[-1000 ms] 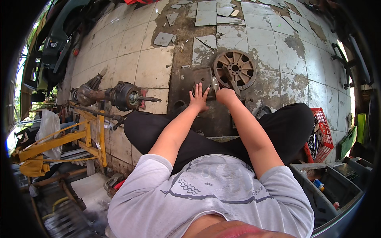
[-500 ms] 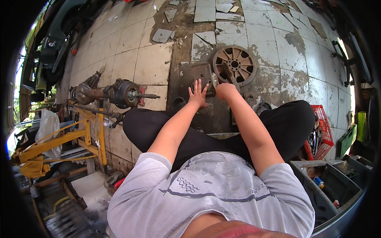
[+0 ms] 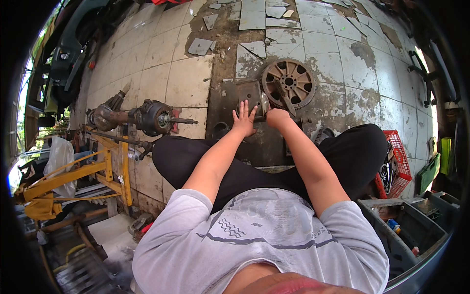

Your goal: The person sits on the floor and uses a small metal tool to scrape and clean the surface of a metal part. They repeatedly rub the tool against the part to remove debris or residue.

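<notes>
Between my knees a dark, flat metal piece with holes point(image 3: 248, 90) lies on the floor. My left hand point(image 3: 244, 120) rests flat on its near part with the fingers spread, holding nothing. At the piece's right edge my right hand point(image 3: 278, 118) is closed; what it grips is mostly hidden under the fingers. A shiny narrow metal strip point(image 3: 265, 104) shows just beyond that fist, along the edge of the flat piece. Just past the right hand, a rusty toothed flywheel point(image 3: 300, 81) lies flat, with a dark metal bar point(image 3: 284, 94) across its near left part.
An axle assembly with a hub point(image 3: 155, 117) stands at the left, near a yellow metal frame point(image 3: 73, 179). On the right are a red plastic crate point(image 3: 402, 159) with metal parts and a grey compartment box point(image 3: 391, 240). Broken tiles point(image 3: 200, 46) lie farther off.
My right hand has shifted slightly toward me along the edge of the flat metal piece. The left hand stays spread in nearly the same place.
</notes>
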Demonstrator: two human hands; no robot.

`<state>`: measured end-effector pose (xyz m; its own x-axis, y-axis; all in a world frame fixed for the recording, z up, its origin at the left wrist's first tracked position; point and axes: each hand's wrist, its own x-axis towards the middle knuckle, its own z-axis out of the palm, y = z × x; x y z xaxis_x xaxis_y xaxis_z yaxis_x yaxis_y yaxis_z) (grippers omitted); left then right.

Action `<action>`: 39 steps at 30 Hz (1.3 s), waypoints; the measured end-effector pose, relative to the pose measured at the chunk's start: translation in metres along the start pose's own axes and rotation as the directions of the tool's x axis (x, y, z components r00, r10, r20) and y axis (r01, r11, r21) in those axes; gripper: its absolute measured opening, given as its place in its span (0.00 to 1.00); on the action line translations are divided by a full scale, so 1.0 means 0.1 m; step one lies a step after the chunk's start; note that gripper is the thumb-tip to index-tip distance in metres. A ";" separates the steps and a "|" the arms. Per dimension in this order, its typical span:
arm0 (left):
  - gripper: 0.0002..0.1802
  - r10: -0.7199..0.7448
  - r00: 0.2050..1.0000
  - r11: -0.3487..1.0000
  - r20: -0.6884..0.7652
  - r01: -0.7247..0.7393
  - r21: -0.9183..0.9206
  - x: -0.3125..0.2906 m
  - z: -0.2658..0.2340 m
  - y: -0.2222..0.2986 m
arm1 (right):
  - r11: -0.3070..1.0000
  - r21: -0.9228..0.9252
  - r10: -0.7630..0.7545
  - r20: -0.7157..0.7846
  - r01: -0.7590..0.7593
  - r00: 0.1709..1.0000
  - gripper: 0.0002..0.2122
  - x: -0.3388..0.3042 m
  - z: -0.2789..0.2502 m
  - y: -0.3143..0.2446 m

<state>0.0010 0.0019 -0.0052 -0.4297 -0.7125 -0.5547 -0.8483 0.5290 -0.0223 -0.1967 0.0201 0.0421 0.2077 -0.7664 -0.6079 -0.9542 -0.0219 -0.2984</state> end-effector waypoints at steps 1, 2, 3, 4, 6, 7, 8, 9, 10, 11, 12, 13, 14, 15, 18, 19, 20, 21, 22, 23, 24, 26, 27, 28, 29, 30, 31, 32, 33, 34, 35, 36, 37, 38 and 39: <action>0.70 -0.004 1.000 1.000 0.001 0.004 0.007 0.00 0.00 0.00 | 1.000 0.016 -0.010 0.003 0.010 1.000 0.15 -0.01 0.01 -0.03; 0.70 -0.009 1.000 1.000 0.002 0.009 0.013 0.00 0.01 -0.01 | 0.998 -0.041 -0.044 0.086 0.048 0.995 0.14 0.05 -0.08 0.00; 0.70 -0.010 1.000 1.000 0.010 0.010 0.009 0.01 0.00 0.00 | 1.000 0.018 -0.005 0.046 0.004 0.999 0.13 0.09 -0.15 0.03; 0.70 -0.012 1.000 1.000 0.018 0.012 0.004 0.02 -0.01 0.00 | 1.000 0.023 0.001 0.049 -0.002 0.999 0.13 0.09 -0.16 0.02; 0.70 -0.010 1.000 1.000 0.024 0.010 0.001 0.01 -0.02 0.02 | 0.998 0.055 0.041 -0.004 -0.041 0.999 0.13 0.11 -0.05 0.05; 0.70 0.002 1.000 1.000 0.015 -0.002 0.011 0.03 -0.06 0.04 | 0.993 0.088 0.086 -0.068 -0.080 0.994 0.14 0.18 0.15 0.12; 0.70 0.006 1.000 1.000 0.011 -0.006 0.019 0.05 -0.09 0.05 | 0.986 0.124 0.124 -0.126 -0.108 0.984 0.15 0.23 0.25 0.16; 0.70 -0.001 1.000 1.000 0.008 0.001 0.013 0.04 -0.07 0.01 | 0.994 0.078 0.083 -0.082 -0.076 0.993 0.15 0.20 0.17 0.12; 0.70 -0.010 1.000 1.000 0.015 0.010 0.004 0.01 -0.03 -0.03 | 0.999 0.034 0.039 -0.028 -0.038 0.999 0.15 0.13 0.01 0.05; 0.70 -0.006 1.000 1.000 0.021 0.006 0.000 -0.01 -0.01 -0.02 | 1.000 -0.001 0.010 0.027 -0.010 1.000 0.15 0.07 -0.07 0.02; 0.69 -0.008 1.000 1.000 0.025 0.008 -0.003 -0.01 -0.03 -0.01 | 1.000 0.020 0.001 0.051 -0.002 0.999 0.14 0.11 -0.20 0.06; 0.69 -0.011 1.000 1.000 0.029 0.011 -0.007 0.00 -0.04 0.00 | 1.000 0.027 0.015 0.043 -0.016 0.999 0.15 0.07 -0.21 0.03; 0.69 -0.014 0.999 1.000 0.033 0.015 -0.011 -0.01 -0.04 0.01 | 0.999 0.034 0.029 0.035 -0.030 0.999 0.15 0.03 -0.21 0.00; 0.69 -0.021 0.999 1.000 0.037 0.021 -0.010 -0.03 -0.02 0.00 | 0.999 0.037 0.039 0.024 -0.040 0.999 0.15 -0.02 -0.24 -0.05; 0.68 0.000 1.000 1.000 0.026 0.000 0.008 -0.02 -0.08 0.03 | 0.997 0.052 0.051 -0.017 -0.050 0.999 0.15 0.08 0.04 0.09; 0.68 0.002 1.000 1.000 0.028 -0.002 0.003 -0.02 -0.07 0.02 | 0.998 0.056 0.043 -0.014 -0.043 0.999 0.15 0.08 0.06 0.06; 0.67 0.003 1.000 1.000 0.030 -0.003 -0.002 -0.03 -0.06 0.01 | 1.000 0.024 0.014 0.058 -0.015 0.998 0.16 0.14 -0.03 0.12; 0.68 -0.001 1.000 1.000 0.026 0.001 -0.004 -0.01 -0.06 0.01 | 0.998 0.051 0.023 0.062 -0.026 0.998 0.16 0.06 -0.23 0.10; 0.69 -0.005 1.000 1.000 0.022 0.005 -0.006 0.00 -0.07 0.01 | 0.999 0.043 0.031 0.070 -0.034 0.997 0.15 0.15 -0.19 0.13; 0.70 -0.009 1.000 1.000 0.017 0.009 -0.008 0.00 -0.07 0.02 | 0.999 0.034 0.039 0.077 -0.041 0.996 0.15 0.20 -0.14 0.12; 0.70 -0.007 1.000 1.000 0.017 0.007 -0.010 0.01 -0.09 0.04 | 0.998 0.044 0.040 0.034 -0.041 0.999 0.15 0.22 -0.03 0.14; 0.70 -0.002 1.000 1.000 0.021 0.002 -0.016 -0.01 -0.07 0.04 | 0.997 0.066 0.041 -0.046 -0.038 0.998 0.15 0.21 0.21 0.16; 0.70 -0.013 1.000 1.000 0.025 0.014 -0.011 -0.04 -0.04 0.01 | 0.999 0.041 0.015 -0.012 -0.014 1.000 0.15 0.21 0.17 0.11; 0.69 -0.019 0.999 1.000 0.037 0.020 -0.012 -0.07 0.02 0.00 | 1.000 0.019 -0.007 0.033 0.006 0.999 0.15 0.18 0.14 0.09; 0.69 -0.026 0.998 1.000 0.049 0.027 -0.014 -0.10 0.08 -0.01 | 1.000 -0.004 -0.029 0.079 0.029 0.996 0.15 0.17 0.09 0.05; 0.68 -0.003 0.999 1.000 0.051 0.003 -0.001 -0.09 0.00 0.06 | 0.999 0.038 -0.029 0.070 0.027 0.997 0.14 0.30 0.08 0.19; 0.66 -0.001 0.999 1.000 0.053 0.001 0.000 -0.03 -0.07 0.05 | 1.000 0.005 -0.024 0.142 0.024 0.990 0.16 0.33 -0.09 0.23; 0.65 0.000 0.999 1.000 0.054 0.000 -0.001 -0.01 -0.11 0.04 | 1.000 0.004 -0.016 0.089 0.016 0.996 0.17 0.33 -0.02 0.22; 0.66 0.002 0.999 1.000 0.051 -0.002 0.000 0.01 -0.14 0.06 | 1.000 0.005 0.000 0.028 -0.001 1.000 0.18 0.33 0.07 0.26; 0.66 -0.005 0.998 1.000 0.055 0.005 -0.005 -0.03 -0.09 0.06 | 1.000 0.007 -0.014 0.011 0.014 1.000 0.19 0.29 0.15 0.24; 0.67 -0.010 0.998 1.000 0.060 0.010 -0.009 -0.05 -0.04 0.07 | 1.000 0.009 -0.028 -0.006 0.028 1.000 0.19 0.25 0.24 0.21; 0.66 -0.022 0.999 1.000 0.040 0.022 0.004 -0.06 -0.03 0.03 | 0.999 0.016 -0.045 -0.031 0.046 0.999 0.19 0.23 0.25 0.16; 0.66 -0.022 0.999 1.000 0.037 0.022 0.004 -0.06 -0.02 0.01 | 0.997 -0.007 -0.082 -0.021 0.082 0.996 0.19 0.23 0.19 0.17; 0.66 -0.022 0.999 1.000 0.034 0.022 0.004 -0.04 -0.02 -0.01 | 0.993 -0.028 -0.119 -0.010 0.119 0.993 0.18 0.25 0.10 0.20; 0.66 -0.013 1.000 1.000 0.026 0.013 0.002 -0.01 -0.07 0.01 | 0.988 -0.051 -0.146 0.001 0.146 0.989 0.18 0.25 -0.05 0.24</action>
<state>-0.0017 -0.0005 0.0011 -0.4101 -0.7072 -0.5759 -0.8532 0.5206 -0.0316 -0.2153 -0.0024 0.0232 0.3449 -0.7545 -0.5585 -0.9234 -0.1660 -0.3460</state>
